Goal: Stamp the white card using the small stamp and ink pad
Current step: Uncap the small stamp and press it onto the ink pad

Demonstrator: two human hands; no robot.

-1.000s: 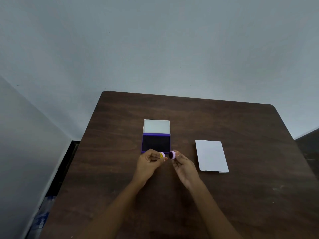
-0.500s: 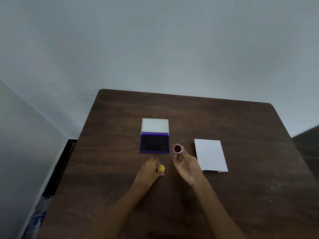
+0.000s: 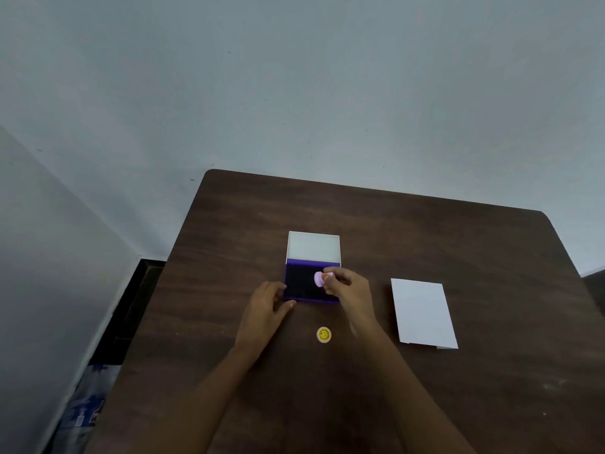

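The purple ink pad lies open in the middle of the brown table, its white lid folded back. My right hand pinches the small pink stamp over the dark pad; whether it touches the ink I cannot tell. My left hand rests on the table with its fingers against the pad's near left corner. The stamp's yellow smiley cap lies on the table nearer to me. The white card lies flat to the right.
A grey wall stands behind the table's far edge. To the left, beyond the table's edge, the floor shows a dark gap and a blue-and-white printed bag.
My left hand put the yellow cap down and moved up to the ink pad's corner. My right hand carried the pink stamp left and forward over the pad.
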